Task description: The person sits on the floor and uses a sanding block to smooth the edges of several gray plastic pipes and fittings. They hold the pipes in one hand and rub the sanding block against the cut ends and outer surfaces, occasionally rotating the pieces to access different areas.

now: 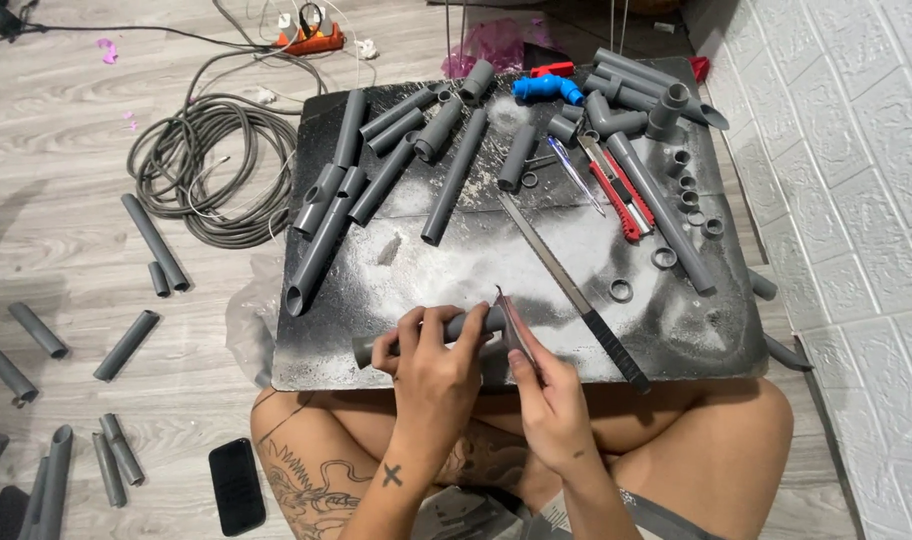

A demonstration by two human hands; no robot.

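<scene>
My left hand (431, 362) grips a short grey plastic pipe (476, 322) that lies crosswise over the near edge of a black board (536, 250) dusted with white shavings. My right hand (546, 392) holds a thin reddish-brown strip (516, 322), like a small blade or piece of sandpaper, pressed against the pipe's right end. A long saw with a black handle (586, 305) lies on the board just right of my hands.
Many grey pipe lengths (454, 175) and fittings, small cut rings (621, 290), a red utility knife (621, 195), a pen and a blue elbow fitting (546, 90) cover the board. Loose pipes, a coiled cable (211, 165) and a phone (238, 485) lie on the floor left. A white wall stands right.
</scene>
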